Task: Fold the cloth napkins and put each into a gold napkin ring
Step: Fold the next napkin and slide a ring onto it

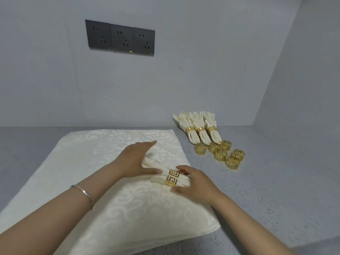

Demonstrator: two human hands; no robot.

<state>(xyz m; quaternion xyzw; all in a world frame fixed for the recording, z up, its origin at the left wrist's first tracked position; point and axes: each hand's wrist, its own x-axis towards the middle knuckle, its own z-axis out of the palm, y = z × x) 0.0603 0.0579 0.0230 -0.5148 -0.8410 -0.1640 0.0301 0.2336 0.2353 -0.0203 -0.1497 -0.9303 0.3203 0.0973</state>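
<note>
While the grey counter [257,190] is carrying the whole job, a stack [92,162] of flat cream napkins is lying across its left half, and both hands are working on top of it. The left hand [134,161] is lying spread, fingers straight, over the fanned far end of a pleated napkin [158,178]. The right hand [195,183] is pinching the napkin's right tail between thumb and fingers. A gold ring [172,177] is sitting around the napkin's middle, just beside that grip. Far right, three ringed napkins [198,129] are lying side by side, with six loose rings [220,153] just in front. The cloth is looking soft and light, its pleats likely springing open once released, so the bunched tail by the ring is offering the surest hold; the ring is looking stiff and slick.
</note>
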